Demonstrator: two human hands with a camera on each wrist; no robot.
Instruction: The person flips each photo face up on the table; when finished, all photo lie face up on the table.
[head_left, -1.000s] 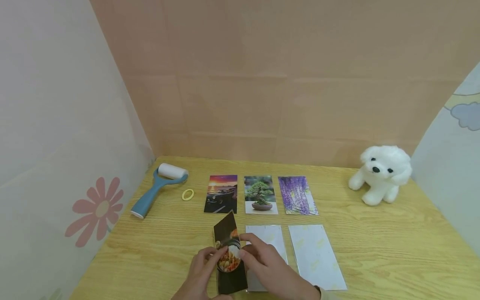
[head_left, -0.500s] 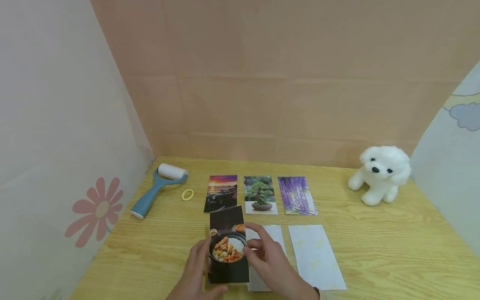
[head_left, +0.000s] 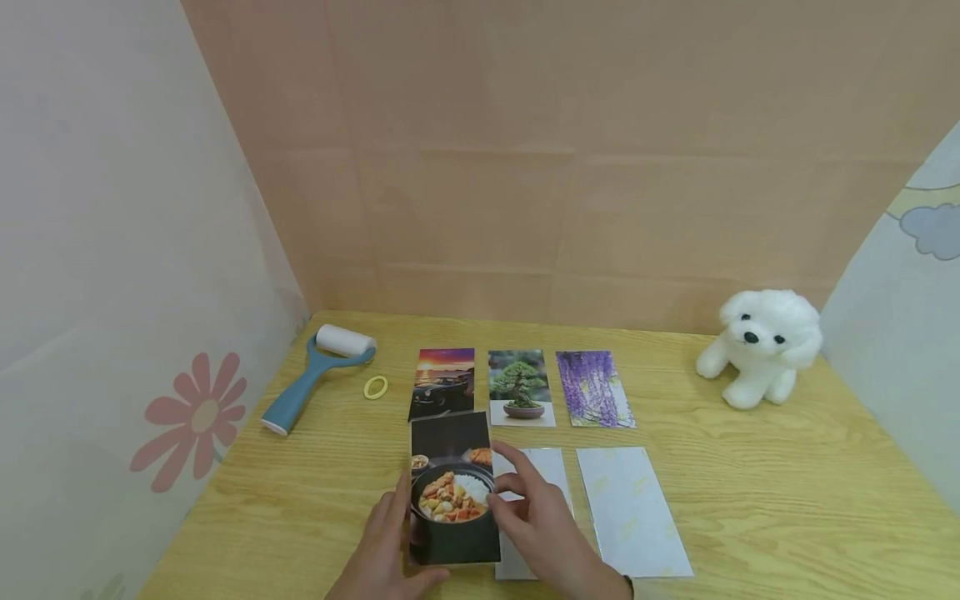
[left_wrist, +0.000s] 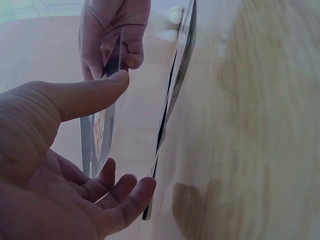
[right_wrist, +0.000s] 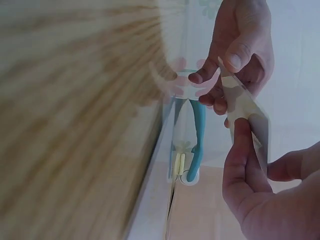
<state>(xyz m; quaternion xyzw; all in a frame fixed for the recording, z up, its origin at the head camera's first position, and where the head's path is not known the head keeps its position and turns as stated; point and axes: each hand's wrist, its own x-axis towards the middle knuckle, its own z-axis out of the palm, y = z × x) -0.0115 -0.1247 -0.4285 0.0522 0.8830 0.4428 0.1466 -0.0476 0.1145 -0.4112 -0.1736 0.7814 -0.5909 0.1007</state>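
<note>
My right hand (head_left: 543, 521) pinches the right edge of a tall photo card (head_left: 453, 492) between thumb and fingers. A black bowl of rice and stew on a dark ground is printed on it. The card is held up over the table, its pale back showing in the right wrist view. My left hand (head_left: 381, 546) lies along the card's left edge. In the left wrist view, that hand's thumb (left_wrist: 95, 96) stretches out by the card and its fingers are loosely bent, not gripping. Under my right hand a white sheet (head_left: 551, 468) is partly hidden; another white sheet (head_left: 633, 512) lies to its right.
Beyond the hands lie a sunset car picture (head_left: 444, 379), a bonsai picture (head_left: 521, 387) and a purple flower picture (head_left: 595, 387) in a row. A blue-handled roller (head_left: 307, 387) and a yellow ring (head_left: 367, 389) are at left. A white plush dog (head_left: 765, 350) sits at back right.
The food card was bowed and angled between both hands; it has flattened, turned to face up toward me and shifted slightly left. My left fingers have moved from its front to its left edge.
</note>
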